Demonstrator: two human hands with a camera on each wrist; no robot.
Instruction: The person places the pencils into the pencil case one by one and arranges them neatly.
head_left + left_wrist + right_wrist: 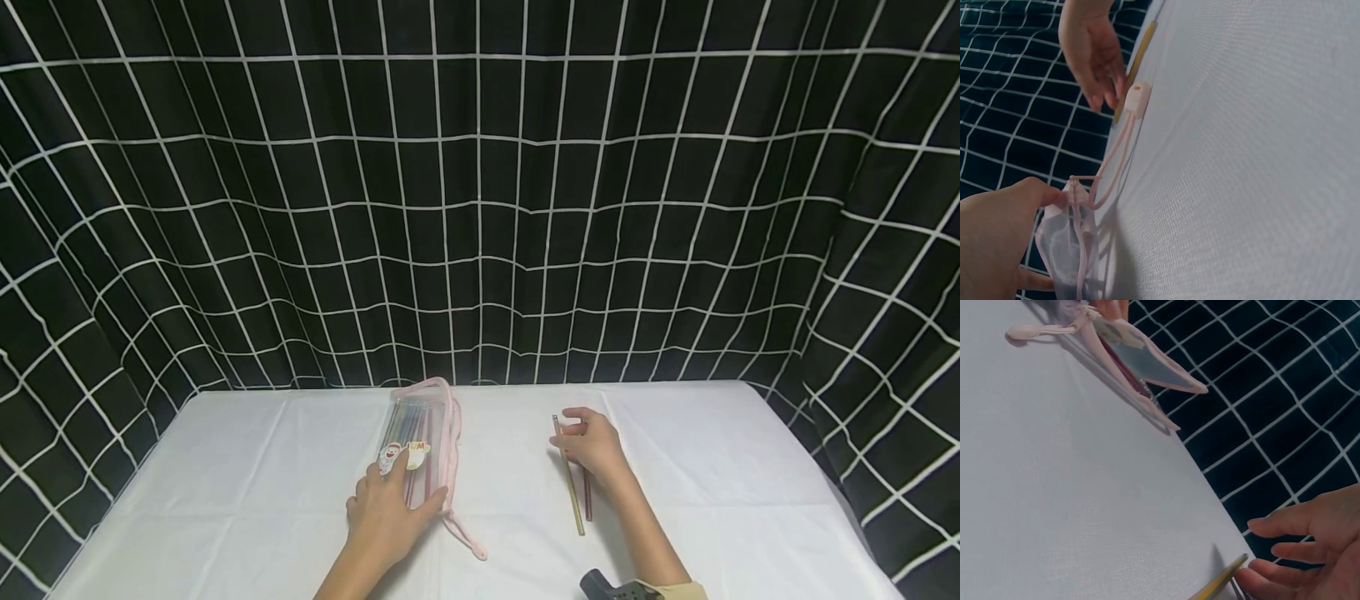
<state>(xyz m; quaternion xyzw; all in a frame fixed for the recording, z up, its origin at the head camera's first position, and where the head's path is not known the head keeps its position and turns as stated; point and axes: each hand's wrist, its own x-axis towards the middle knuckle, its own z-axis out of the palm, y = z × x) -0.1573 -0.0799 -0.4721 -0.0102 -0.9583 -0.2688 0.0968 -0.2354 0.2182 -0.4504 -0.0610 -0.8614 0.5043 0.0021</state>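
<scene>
A clear pencil case (439, 417) with pink edging lies on the white table, several pencils (408, 423) showing through it. My left hand (384, 510) holds its near end, with fingers spread over the clear face. The thumb presses the pink zipper side, as the left wrist view shows. In the right wrist view the case's mouth (1141, 381) gapes apart. My right hand (592, 446) is over a yellow pencil (572, 492) and a dark red pencil (587, 497). Its fingers are loosely bent beside the yellow pencil's far end, with the thumb apart from it.
A pink strap (467, 537) trails from the case's near corner onto the white tablecloth (247, 500). Behind the table and at both sides hangs a black curtain (495, 233) with a white grid.
</scene>
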